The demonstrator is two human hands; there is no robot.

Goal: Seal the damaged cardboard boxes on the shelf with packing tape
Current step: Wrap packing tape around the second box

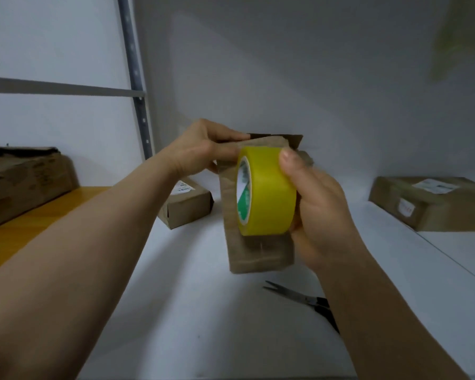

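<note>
Two bare hands meet mid-frame. Right hand [317,207] clamped round a fat yellow packing-tape roll [269,193], thumb on top, roll held on edge over a narrow brown cardboard box [258,255]. Left hand [203,149] pinches that box's far end, flap raised. Box lies centre frame on white shelf board [198,297]. Black-handled steel scissors [295,294] lower right, blades apart.
</note>
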